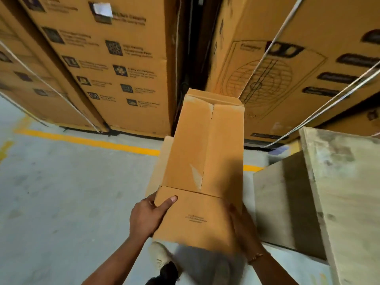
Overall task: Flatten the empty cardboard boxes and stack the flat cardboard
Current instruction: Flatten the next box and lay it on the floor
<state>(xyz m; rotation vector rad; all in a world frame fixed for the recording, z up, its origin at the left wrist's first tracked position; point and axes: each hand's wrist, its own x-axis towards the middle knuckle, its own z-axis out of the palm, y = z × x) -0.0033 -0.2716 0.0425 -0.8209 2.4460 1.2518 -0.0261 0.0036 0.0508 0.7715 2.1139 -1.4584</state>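
Observation:
A plain brown cardboard box (205,161) stretches away from me in the middle of the head view, its near flap carrying small printed text. My left hand (148,217) grips its near left corner, thumb lying on top of the flap. My right hand (242,227) holds the near right edge, in shadow, with a thin bracelet on the wrist. The box's far end has flaps folded shut with a seam down the middle. I cannot tell whether it is flat or still has depth.
Large printed cartons (115,64) bound with white straps stand on the far side, with a dark gap between them. A pale wooden crate (339,192) stands at the right. A yellow line (86,139) crosses the grey concrete floor. My shoe (160,256) shows below the box.

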